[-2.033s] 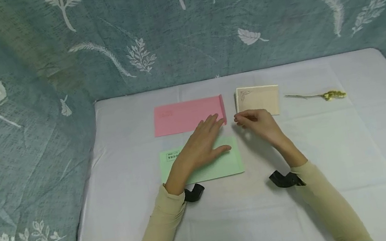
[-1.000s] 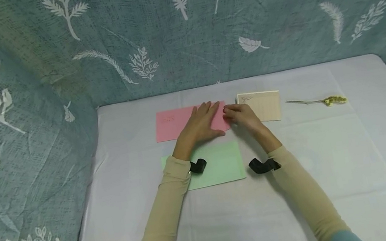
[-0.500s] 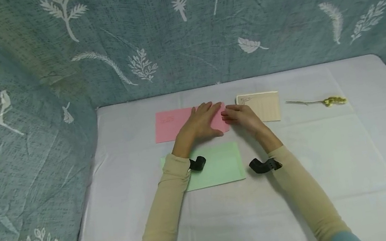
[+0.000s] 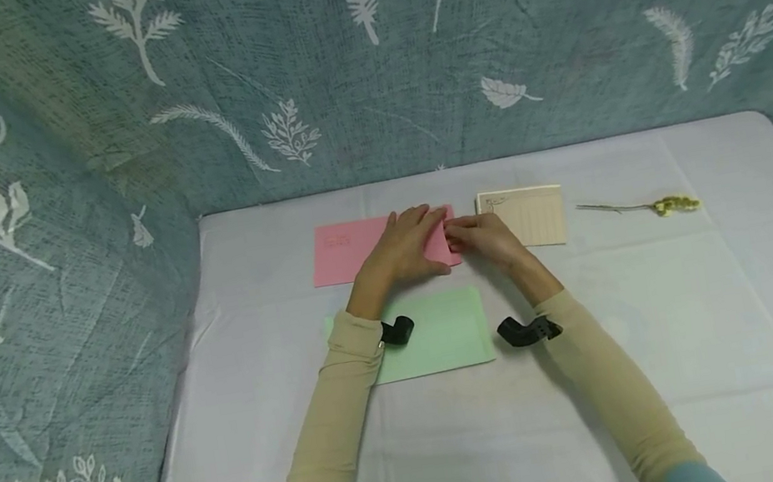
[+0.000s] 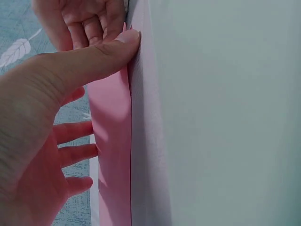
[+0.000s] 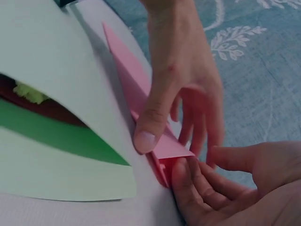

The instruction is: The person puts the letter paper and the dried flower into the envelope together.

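A pink envelope [image 4: 346, 254] lies at the back of the table. My left hand [image 4: 403, 251] spans its right end, thumb at the near edge and fingers at the far edge, holding it across its width. In the right wrist view the envelope's mouth [image 6: 170, 165] gapes. My right hand [image 4: 493, 241] is at that mouth, its bent fingertips [image 6: 181, 181] at the opening and its thumb apart. Nearer lies a green envelope [image 4: 440, 342], partly under my left wrist. Its mouth also gapes in the right wrist view, showing a dark brown piece and a yellow-green bit [image 6: 32, 93] inside.
Right of the pink envelope lies a small stack of cream cards [image 4: 530, 218], with a stem bearing yellow-green blossom [image 4: 673, 205] farther right. A white cloth [image 4: 674, 330] covers the table. Behind it hangs a blue-green curtain [image 4: 327, 56] with a leaf print.
Both hands moved from over the green envelope and beside the cards to the pink envelope's right end. Its flap fold has opened out. Lately only the right fingers shift slightly at the mouth.
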`<state>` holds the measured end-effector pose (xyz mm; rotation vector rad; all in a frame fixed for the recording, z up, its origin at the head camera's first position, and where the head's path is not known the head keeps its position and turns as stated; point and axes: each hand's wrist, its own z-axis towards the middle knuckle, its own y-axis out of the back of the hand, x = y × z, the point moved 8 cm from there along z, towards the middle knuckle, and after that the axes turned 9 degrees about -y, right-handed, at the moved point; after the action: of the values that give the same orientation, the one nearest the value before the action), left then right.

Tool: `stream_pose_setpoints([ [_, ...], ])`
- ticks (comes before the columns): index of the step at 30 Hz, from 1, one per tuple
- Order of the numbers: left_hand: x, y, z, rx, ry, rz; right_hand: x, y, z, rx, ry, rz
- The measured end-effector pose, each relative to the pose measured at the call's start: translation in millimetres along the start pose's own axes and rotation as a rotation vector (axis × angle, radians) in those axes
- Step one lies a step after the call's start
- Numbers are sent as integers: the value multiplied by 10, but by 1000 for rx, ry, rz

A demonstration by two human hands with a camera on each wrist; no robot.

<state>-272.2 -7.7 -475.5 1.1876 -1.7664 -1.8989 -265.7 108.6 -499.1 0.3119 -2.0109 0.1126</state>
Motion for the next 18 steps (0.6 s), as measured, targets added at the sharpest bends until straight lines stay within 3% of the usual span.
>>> stream_pose_setpoints([
  [4, -27, 3, -8, -5, -17, 10, -39, -20, 14, -32, -17, -72],
  [9, -35, -1, -20, -6, -35, 20, -52, -42, 19, -58, -25, -86],
  [18, -81, 10, -74, -23, -60, 62, -119, -21, -5, -3, -32, -52],
])
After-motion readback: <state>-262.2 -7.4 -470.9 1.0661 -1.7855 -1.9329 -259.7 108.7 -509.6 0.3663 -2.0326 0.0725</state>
